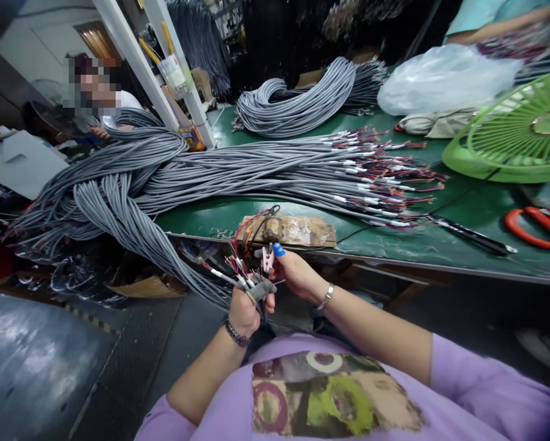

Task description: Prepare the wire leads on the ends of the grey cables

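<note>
Two-handed grip area, just above lap & in front of table edge. Holding bunched cable ends (241,277) in left hand (245,311), closed round them w/ bare coloured wires poking up past fingers. Wearing grey wraps (264,289) on left digits, plus dark bracelet (236,333) at wrist. Keeping right hand (297,275) close beside left, at pale pink clip (268,260) (can't tell if pinched or only touched). Showing blue cover (278,250) on one right digit, silver band (326,296) at wrist.

Can trace held grey cables (155,245) back up-left to heap on green table (468,211). See wooden block (309,231) at near edge, just beyond clip, w/ thin red & dark wires at its left end. Farther back, note long row of grey cables (238,168), stripped ends pointing right; behind that, coiled bundle (297,113). To right, see black tool (474,236), orange-handled scissors (534,240), green fan (523,135), plastic bag (444,79). In bkgd, can make out person (112,104) at left & turquoise sleeve (479,15) at upper right.
</note>
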Demonstrator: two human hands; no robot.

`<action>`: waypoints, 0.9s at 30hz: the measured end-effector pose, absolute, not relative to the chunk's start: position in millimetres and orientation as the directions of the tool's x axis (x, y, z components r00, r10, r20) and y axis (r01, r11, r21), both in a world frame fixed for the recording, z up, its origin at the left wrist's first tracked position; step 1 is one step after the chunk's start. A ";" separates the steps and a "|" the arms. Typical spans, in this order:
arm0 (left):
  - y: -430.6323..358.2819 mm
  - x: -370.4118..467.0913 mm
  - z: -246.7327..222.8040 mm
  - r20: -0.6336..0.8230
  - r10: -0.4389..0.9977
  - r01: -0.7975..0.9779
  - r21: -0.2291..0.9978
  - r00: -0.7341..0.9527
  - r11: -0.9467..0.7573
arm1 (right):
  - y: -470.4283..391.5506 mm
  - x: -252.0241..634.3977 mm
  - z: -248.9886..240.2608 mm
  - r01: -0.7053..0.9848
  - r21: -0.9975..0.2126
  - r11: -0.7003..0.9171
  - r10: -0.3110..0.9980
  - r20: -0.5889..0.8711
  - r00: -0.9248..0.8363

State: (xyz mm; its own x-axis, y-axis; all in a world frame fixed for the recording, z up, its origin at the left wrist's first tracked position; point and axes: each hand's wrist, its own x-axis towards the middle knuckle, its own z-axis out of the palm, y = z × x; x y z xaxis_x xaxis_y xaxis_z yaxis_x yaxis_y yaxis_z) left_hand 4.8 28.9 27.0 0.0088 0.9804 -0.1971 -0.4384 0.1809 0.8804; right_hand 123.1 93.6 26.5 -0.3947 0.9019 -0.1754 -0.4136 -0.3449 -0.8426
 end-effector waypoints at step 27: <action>28.5 10.2 27.0 -0.257 0.966 -0.373 0.895 0.023 0.247 | 97.8 113.9 25.5 -0.611 -0.635 -0.473 0.878 -0.281 -0.388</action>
State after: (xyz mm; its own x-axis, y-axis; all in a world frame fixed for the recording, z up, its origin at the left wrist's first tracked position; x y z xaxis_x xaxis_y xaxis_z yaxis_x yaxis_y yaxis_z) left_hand 10.2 28.5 27.0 0.0230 0.9662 -0.2568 -0.3726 0.2467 0.8946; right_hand 113.9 97.8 25.5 -0.3885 0.8777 -0.2807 -0.6109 -0.4733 -0.6346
